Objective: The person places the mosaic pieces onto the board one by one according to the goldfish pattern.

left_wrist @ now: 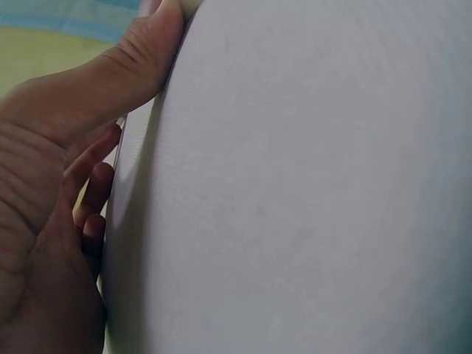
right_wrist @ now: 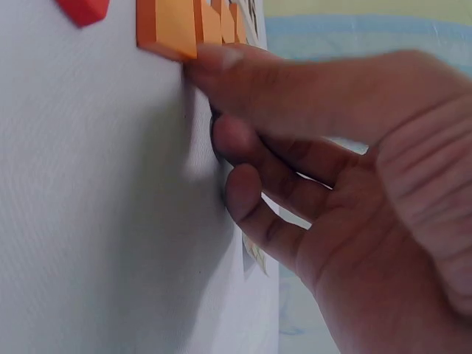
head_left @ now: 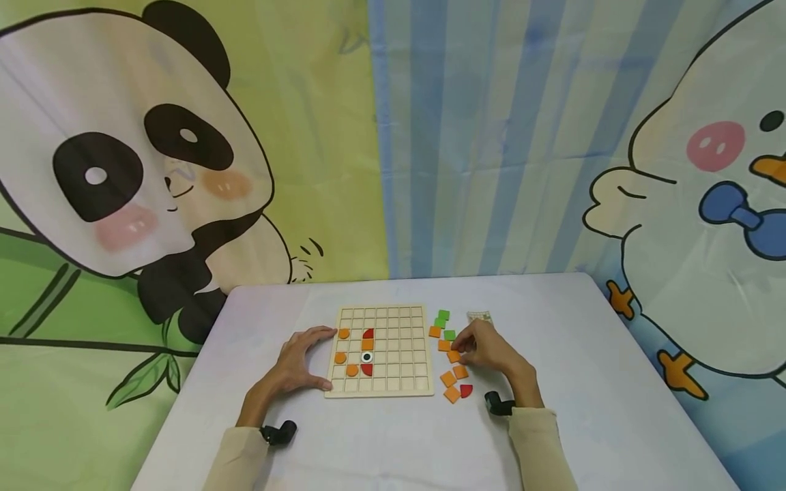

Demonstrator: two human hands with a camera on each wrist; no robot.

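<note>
A square wooden grid board (head_left: pixel 402 393) lies on the white table. On it sit orange round pieces (head_left: pixel 352 370), red quarter-round pieces (head_left: pixel 368 333), an orange square tile (head_left: pixel 367 345) and a white disc with a black dot (head_left: pixel 366 356). My left hand (head_left: pixel 296 363) is spread along the board's left edge, thumb at the near corner, forefinger farther up; in the left wrist view its thumb (left_wrist: pixel 140 63) presses the edge. Right of the board, my right hand (head_left: pixel 490 351) pinches an orange square tile (head_left: pixel 454 356) between thumb and forefinger, largely hidden by the thumb in the right wrist view.
Several loose orange square tiles (head_left: pixel 447 378) lie between board and right hand, with a red quarter-round piece (head_left: pixel 467 391) nearest me. Green square tiles (head_left: pixel 443 315) are at the far end. A small patterned card (head_left: pixel 480 316) lies behind the right hand. A printed curtain (head_left: pixel 467 136) hangs behind.
</note>
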